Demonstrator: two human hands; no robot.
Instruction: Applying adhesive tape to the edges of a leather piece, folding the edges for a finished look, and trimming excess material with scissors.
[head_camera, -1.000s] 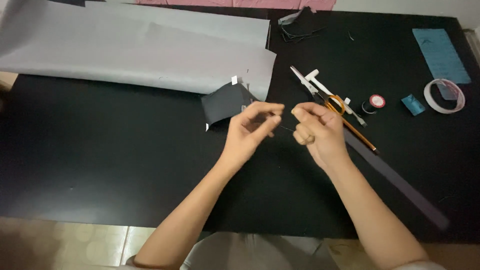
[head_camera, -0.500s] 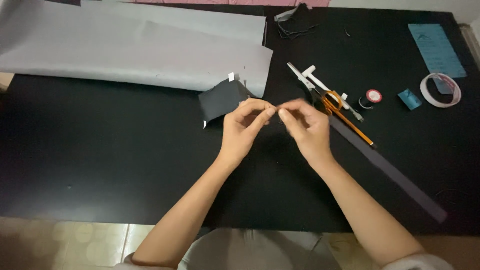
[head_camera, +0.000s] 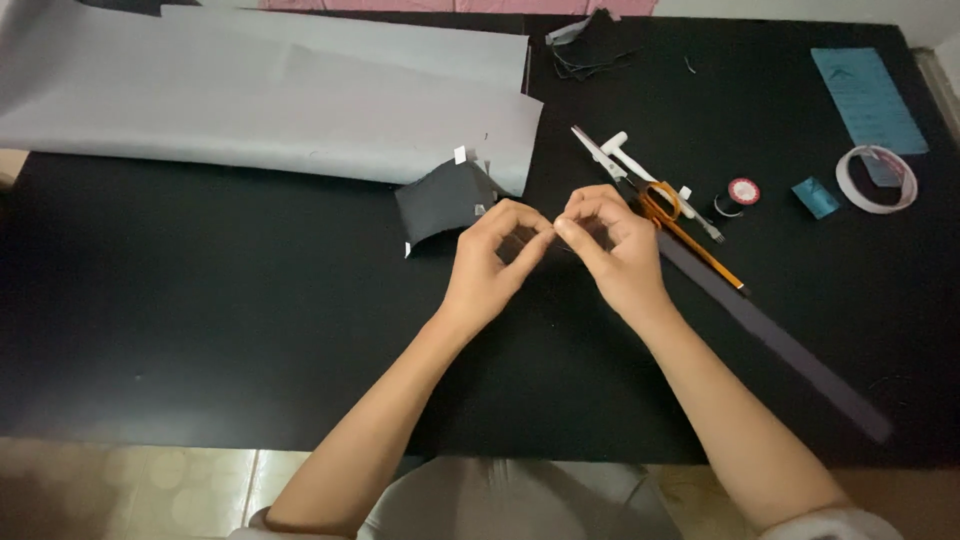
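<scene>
left hand (head_camera: 495, 255): fingers pinched, tips meeting the right hand's; whatever it pinches is too small to tell
right hand (head_camera: 610, 245): fingers pinched at the same spot, held thing not visible
hands' place: above the black table (head_camera: 200, 330), mid-scene
black patch (head_camera: 440, 200): just behind the left hand, on the table
grey sheet (head_camera: 270, 95): far left, edge touching the patch
scissors (head_camera: 660, 200): orange handles, just right of the right hand
dark strip (head_camera: 770, 340): runs diagonally from the right hand
thread spool (head_camera: 738, 193): right of the scissors
tape roll (head_camera: 878, 180): far right
</scene>
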